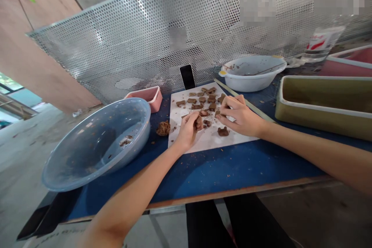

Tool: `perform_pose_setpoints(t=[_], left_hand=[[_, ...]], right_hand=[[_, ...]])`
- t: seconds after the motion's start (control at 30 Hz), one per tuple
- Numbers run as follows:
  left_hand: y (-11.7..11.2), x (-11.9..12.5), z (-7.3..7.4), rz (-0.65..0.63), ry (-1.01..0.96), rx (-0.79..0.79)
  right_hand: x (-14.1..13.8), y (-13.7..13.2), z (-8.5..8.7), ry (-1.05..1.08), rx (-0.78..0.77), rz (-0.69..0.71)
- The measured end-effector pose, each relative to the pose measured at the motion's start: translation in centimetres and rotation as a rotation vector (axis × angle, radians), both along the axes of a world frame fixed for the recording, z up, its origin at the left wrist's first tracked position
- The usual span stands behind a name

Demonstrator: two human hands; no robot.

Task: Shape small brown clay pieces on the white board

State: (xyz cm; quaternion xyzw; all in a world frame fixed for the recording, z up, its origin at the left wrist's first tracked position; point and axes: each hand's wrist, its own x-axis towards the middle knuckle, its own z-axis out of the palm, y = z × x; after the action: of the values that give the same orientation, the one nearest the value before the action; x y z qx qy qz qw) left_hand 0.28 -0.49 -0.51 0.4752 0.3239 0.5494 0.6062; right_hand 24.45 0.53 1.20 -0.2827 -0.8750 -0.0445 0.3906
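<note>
My left hand is curled at the near left of a white board, closed around a brown dough-like lump that its fingers partly hide. To its right, over the board, my right hand pinches a small brown dough-like piece between thumb and fingers. Several bone-shaped brown pieces lie in loose rows on the board's far half. One separate bone-shaped piece rests below my right hand. Dark crumbs are scattered between the two hands.
A large blue basin stands left, beside a crumbly brown clump and a pink box. A phone leans behind the board. A stick, a white basin and an olive planter box are right. Perforated metal closes the back.
</note>
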Motion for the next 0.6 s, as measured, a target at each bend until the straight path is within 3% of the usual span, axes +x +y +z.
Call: perform_pose_setpoints(t=[0.23,0.37,0.5,0.6], left_hand=[[0.3,-0.2,-0.2,0.020,0.011,-0.007],[0.3,-0.3,-0.3,0.036,0.090,0.023],[-0.1,-0.2,-0.2,-0.071,0.243,0.034],[-0.3,0.0,-0.3,-0.153,0.236,0.007]], right_hand=[[0.4,1.0,-0.5,0.029,0.015,-0.023],[0.9,1.2,-0.3,0.015,0.020,0.031],[1.1,0.8,-0.2,0.007,0.029,0.091],[1.0,0.5,-0.3,-0.001,0.070,0.111]])
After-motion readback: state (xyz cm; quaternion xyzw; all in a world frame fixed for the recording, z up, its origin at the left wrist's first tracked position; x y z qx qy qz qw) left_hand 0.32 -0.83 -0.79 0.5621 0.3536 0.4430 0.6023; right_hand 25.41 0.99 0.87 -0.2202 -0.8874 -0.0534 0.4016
